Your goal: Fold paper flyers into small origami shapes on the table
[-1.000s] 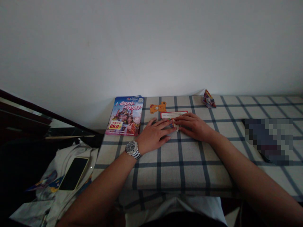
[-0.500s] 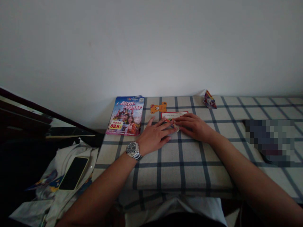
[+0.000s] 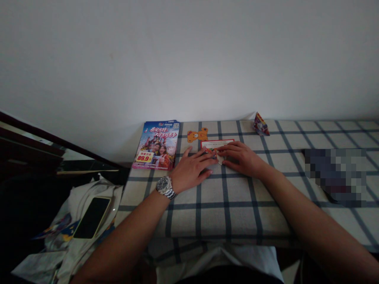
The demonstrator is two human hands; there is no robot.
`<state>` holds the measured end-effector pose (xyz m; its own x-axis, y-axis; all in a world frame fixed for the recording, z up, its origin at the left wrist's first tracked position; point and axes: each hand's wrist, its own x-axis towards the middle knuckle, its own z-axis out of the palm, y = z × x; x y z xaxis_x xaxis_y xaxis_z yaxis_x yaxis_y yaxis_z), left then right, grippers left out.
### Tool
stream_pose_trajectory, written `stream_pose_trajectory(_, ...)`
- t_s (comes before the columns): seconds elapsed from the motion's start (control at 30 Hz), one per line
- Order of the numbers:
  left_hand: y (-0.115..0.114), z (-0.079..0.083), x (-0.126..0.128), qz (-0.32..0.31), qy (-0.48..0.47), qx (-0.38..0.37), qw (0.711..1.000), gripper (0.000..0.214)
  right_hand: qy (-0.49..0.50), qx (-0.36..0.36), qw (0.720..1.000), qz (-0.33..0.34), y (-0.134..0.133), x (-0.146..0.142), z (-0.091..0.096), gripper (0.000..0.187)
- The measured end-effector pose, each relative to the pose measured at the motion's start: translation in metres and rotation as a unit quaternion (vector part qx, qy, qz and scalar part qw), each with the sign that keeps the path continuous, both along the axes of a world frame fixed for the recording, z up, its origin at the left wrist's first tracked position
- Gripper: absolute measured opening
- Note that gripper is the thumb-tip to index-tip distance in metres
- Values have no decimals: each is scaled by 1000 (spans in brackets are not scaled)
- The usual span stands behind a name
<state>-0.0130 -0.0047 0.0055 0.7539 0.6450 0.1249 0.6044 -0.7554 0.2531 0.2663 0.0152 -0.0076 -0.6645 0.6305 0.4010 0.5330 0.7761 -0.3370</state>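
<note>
A small partly folded paper [image 3: 217,142] with a red border and printed text lies on the checked tablecloth. My left hand [image 3: 191,170], with a metal watch at its wrist, rests with fingers spread, its fingertips on the paper's left part. My right hand [image 3: 241,158] comes from the other side, its fingers drawn together at the paper's lower right corner, where a pale folded piece shows. Both hands cover much of the sheet, so its folds are partly hidden. Just behind it lies a flat bear-shaped figure [image 3: 197,135].
A stack of colourful flyers [image 3: 156,146] sits at the table's left end. A folded paper triangle [image 3: 261,124] stands near the wall. A dark, pixelated flat object [image 3: 328,171] lies at right. Below the left edge, a phone [image 3: 92,217] rests on a white bag [image 3: 66,236].
The left fingertips have drawn back slightly from the right hand, showing a little more of the paper's lower corner. The right hand has barely moved.
</note>
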Motion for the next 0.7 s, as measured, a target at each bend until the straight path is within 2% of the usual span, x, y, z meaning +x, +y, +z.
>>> stream_pose_trajectory(0.4, 1, 5, 0, 15, -21, -8, 1000, 36, -6, 6, 999, -39, -3, -9, 1, 26)
stream_pose_trajectory(0.7, 9, -1, 0, -2, -54, -14, 998, 42, -15, 2, 999, -41, -3, -9, -1, 25)
